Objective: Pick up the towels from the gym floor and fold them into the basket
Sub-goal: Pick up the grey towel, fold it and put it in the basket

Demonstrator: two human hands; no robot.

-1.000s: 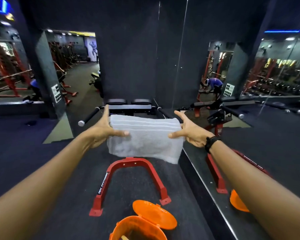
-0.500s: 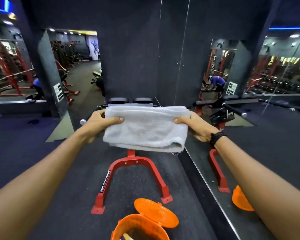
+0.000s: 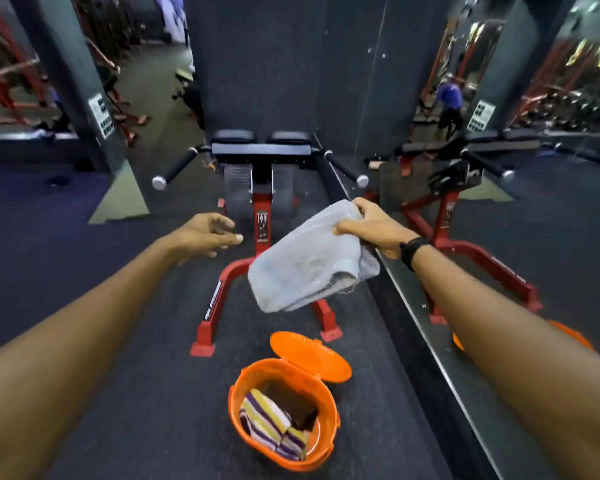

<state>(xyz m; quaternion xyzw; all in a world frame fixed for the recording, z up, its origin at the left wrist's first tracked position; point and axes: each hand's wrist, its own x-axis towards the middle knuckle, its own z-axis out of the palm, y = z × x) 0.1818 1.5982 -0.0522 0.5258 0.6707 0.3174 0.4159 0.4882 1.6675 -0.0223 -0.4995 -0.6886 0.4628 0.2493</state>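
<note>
Both forearms are bare, with no sleeves showing. A black band [image 3: 413,249] circles the right wrist, at about 3 o'clock from the frame's centre. The left wrist wears nothing.

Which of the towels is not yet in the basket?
The plain grey towel, which the right hand grips in the air. The striped towel and the dark brown one already lie inside the orange basket.
</note>
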